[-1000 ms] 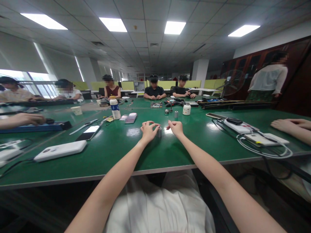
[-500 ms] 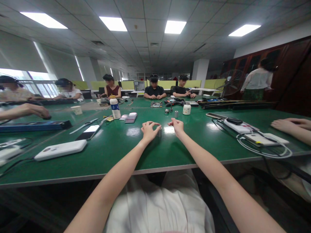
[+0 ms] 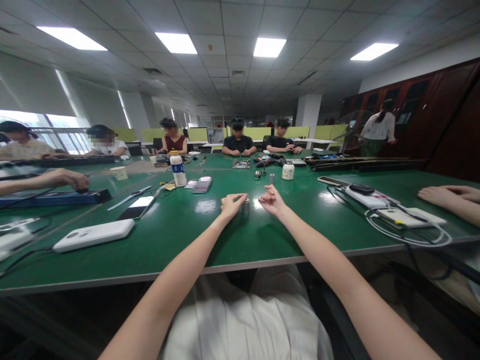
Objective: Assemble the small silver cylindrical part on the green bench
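My left hand (image 3: 232,206) has its fingers closed on a small metal cylinder (image 3: 245,206), which stands upright on the green table (image 3: 180,235). To the right of it, my right hand (image 3: 272,201) is raised a little with its fingers curled and pinched; whatever they hold is too small to name. Beyond my right hand stands a second small grey cylinder (image 3: 272,178). A short white jar (image 3: 288,171) is just right of that one. Small metal parts (image 3: 257,174) lie to its left.
A white bottle (image 3: 178,171), a phone (image 3: 137,207) and a white power bank (image 3: 93,235) are on the left. Cables (image 3: 408,235) and devices lie on the right. Another person's hands (image 3: 446,194) rest at the right edge; a person's hand (image 3: 67,179) is at the left.
My left fingers have come down closer around the metal cylinder. My right hand has turned, its fingers curling more. In the background, the standing person has moved left.
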`<state>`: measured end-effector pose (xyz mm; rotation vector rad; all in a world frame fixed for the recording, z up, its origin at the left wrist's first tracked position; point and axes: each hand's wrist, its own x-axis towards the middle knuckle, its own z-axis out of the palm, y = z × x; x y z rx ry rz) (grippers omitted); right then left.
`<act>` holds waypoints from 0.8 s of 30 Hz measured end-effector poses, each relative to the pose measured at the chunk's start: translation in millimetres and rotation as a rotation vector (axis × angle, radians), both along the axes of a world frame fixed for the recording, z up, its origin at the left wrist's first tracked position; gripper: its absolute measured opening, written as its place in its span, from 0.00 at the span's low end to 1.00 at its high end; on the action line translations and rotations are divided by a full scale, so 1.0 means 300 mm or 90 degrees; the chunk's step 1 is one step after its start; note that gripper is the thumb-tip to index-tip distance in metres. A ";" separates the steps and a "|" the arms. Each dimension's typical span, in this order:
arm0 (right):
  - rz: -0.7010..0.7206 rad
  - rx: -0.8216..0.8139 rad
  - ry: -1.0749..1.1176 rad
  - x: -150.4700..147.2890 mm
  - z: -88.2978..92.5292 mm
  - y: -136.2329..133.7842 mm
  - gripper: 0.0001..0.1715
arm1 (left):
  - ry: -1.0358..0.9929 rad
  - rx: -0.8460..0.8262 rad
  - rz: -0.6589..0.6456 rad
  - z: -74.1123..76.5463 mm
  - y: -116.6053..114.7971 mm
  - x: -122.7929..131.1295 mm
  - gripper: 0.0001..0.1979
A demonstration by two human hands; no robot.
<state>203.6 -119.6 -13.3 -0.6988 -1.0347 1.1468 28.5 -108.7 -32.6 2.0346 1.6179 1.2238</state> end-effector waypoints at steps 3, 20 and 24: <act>0.084 -0.004 0.025 0.004 0.017 -0.030 0.33 | -0.013 -0.001 0.005 -0.007 0.001 0.001 0.13; 0.359 -0.006 0.207 0.025 0.046 -0.071 0.36 | 0.012 -0.037 0.138 0.007 0.041 -0.127 0.15; 0.425 -0.017 0.313 0.035 0.052 -0.068 0.37 | 0.044 -0.096 0.159 -0.021 0.067 -0.174 0.13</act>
